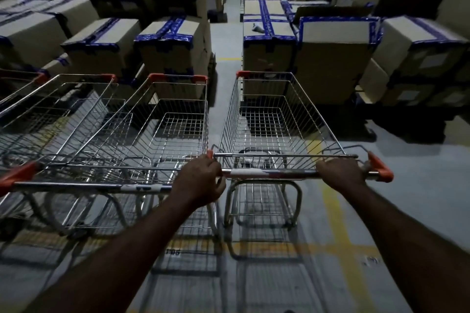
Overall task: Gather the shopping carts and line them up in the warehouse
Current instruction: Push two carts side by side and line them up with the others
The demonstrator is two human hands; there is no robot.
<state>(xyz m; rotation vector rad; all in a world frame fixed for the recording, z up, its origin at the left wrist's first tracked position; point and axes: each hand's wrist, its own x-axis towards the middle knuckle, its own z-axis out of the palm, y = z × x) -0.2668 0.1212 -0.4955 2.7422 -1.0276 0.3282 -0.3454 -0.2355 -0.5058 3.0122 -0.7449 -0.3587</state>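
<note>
A person's left hand (199, 180) and right hand (342, 172) each grasp an end of the handle (269, 173) of 1 wire cart (277, 119). It stands on a grey floor (419, 185), just right of a row (157, 124) of other carts side by side. All face stacked boxes (330, 58) taped in blue. A yellow line (338, 223) runs underfoot.

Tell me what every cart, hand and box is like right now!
Right cart, empty, upright, held by its handle.
Left hand, grips the handle's left end.
Right hand, grips the handle's right end.
Middle cart, empty, standing beside the right cart.
Left cart, empty, standing in the row.
Boxes, shut, sealed with blue tape, stacked.
</note>
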